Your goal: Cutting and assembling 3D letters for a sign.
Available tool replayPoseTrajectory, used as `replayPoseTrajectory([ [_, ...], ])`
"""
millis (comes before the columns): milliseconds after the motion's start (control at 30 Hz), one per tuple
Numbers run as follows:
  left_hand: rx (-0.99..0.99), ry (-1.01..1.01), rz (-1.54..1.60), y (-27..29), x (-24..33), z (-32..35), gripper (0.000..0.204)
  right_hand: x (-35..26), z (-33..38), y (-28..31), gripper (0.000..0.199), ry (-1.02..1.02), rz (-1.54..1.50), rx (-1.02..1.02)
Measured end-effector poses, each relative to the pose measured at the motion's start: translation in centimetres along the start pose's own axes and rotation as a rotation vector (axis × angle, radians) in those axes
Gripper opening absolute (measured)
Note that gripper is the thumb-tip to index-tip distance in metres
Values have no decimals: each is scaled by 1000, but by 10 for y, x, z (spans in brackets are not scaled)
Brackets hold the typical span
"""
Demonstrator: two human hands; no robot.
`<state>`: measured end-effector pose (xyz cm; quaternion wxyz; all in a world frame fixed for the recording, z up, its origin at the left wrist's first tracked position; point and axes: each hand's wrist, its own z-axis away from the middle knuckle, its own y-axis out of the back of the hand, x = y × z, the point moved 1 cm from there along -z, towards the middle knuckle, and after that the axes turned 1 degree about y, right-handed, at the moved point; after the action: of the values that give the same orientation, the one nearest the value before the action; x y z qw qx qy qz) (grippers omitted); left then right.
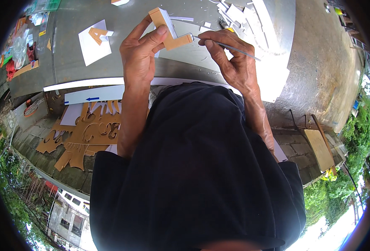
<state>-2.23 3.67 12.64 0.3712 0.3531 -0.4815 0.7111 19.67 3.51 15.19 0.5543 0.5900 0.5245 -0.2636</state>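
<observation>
My left hand [141, 52] grips an L-shaped block letter [178, 42] with a brown face and white sides. The thumb presses on its brown face, and the letter is held up above the table. Between the fingers of my right hand [234, 56] is a thin metal rod [239, 51] with a bent tip. That tip is at the right end of the letter's foot; whether it touches cannot be made out. On the table to the left, a smaller brown and white letter-shaped piece [97, 36] lies on a white sheet [93, 49].
White offcuts [237, 16] and strips litter the table's [122, 62] far right. Long white strips [88, 85] lie along its near edge. Brown cut-out sheets [88, 129] are heaped below left. Bags and clutter [26, 46] fill the far left. A wooden board [319, 146] leans at right.
</observation>
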Motion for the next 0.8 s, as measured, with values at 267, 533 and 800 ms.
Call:
replayPoseTrajectory([
  [267, 12, -7, -19, 0, 0, -1, 61, -4, 1, 1, 13, -26, -37, 42],
  [533, 10, -13, -27, 0, 0, 0, 61, 2, -3, -3, 14, 31, -19, 40],
  [800, -14, -10, 4, 4, -1, 1, 62, 0, 3, 0, 12, 3, 9, -15],
])
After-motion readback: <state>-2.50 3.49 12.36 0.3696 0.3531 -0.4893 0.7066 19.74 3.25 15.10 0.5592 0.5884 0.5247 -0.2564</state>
